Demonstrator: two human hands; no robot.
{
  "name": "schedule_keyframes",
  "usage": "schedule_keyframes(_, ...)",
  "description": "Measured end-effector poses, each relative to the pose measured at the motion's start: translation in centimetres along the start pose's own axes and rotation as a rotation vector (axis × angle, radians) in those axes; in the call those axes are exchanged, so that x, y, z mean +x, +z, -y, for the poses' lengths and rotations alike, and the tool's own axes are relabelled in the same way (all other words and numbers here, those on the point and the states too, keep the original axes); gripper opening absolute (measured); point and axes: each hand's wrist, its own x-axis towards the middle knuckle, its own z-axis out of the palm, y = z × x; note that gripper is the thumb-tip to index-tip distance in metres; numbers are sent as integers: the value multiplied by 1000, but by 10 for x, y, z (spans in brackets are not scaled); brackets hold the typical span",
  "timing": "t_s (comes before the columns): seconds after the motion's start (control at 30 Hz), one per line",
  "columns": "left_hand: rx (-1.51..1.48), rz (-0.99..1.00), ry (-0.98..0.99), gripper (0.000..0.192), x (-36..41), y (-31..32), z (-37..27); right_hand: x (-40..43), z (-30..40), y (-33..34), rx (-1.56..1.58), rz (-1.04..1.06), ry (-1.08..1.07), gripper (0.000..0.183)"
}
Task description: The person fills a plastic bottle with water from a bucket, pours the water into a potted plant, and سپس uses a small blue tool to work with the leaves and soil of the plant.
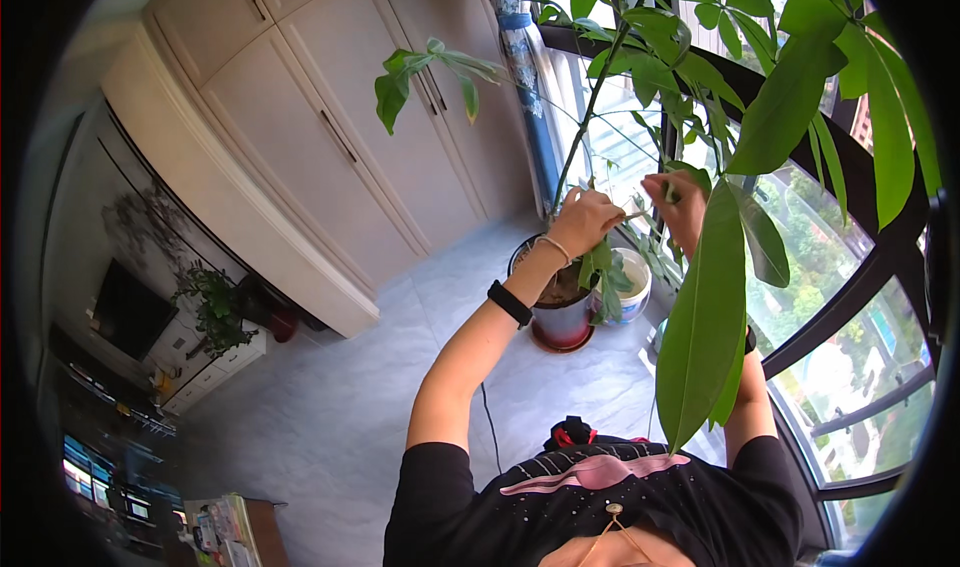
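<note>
My left hand (583,222) is at the stem of a tall potted plant, its fingertips pinched on a small piece of plant that I cannot make out clearly. Just to its right, my right hand (679,199) is raised among the leaves with bent fingers; a pale green bit shows at them, but its grip is unclear. A large green leaf (701,327) hangs in front of my right forearm. The plant's thin brown stem (592,109) rises from a glazed pot (561,325) below my left hand. Drooping leaves (613,282) hang beside the pot.
A white bucket (637,286) stands right of the pot. Curved windows with dark frames (832,308) run along the right, a blue patterned curtain (529,79) beside them. Tall wardrobe doors (322,124) are ahead. A dark cable (490,417) lies on the grey tiled floor (337,417).
</note>
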Motion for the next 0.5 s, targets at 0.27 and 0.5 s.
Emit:
schedule_keyframes(0.27, 174, -60, 30, 3, 4, -1, -14, -21, 0, 17, -149, 530, 63, 32)
schedule_keyframes(0.5, 184, -91, 40, 6, 2, 4, -18, -26, -27, 20, -280, 630, 56, 18)
